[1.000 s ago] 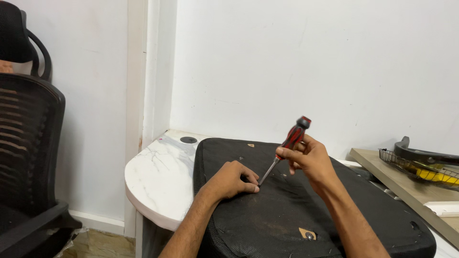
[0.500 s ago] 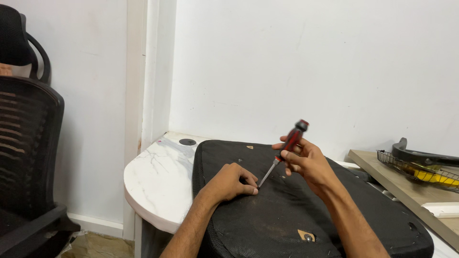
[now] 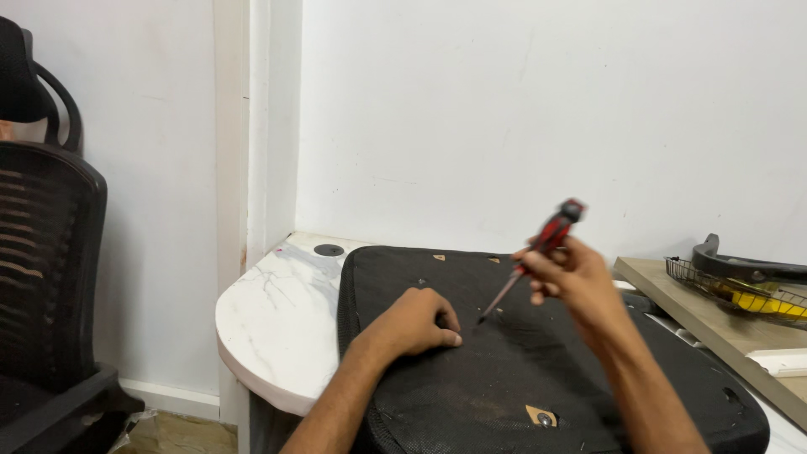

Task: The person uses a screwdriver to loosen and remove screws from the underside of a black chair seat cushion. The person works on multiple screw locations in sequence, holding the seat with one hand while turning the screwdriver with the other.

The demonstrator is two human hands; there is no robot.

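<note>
Right hand tilts screwdriver, tip down-left.

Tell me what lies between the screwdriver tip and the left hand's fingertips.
Only bare black fabric of the seat cushion. In the head view, the screwdriver tip hangs a short way right of the left hand; nothing lies between.

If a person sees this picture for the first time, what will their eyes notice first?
Probably the red and black screwdriver, held tilted in the right hand at the centre, its tip pointing down at the large black fabric-covered seat cushion. The left hand rests flat on that cushion, which lies across a white marble-patterned table. At the far left stands a black mesh office chair.
</note>
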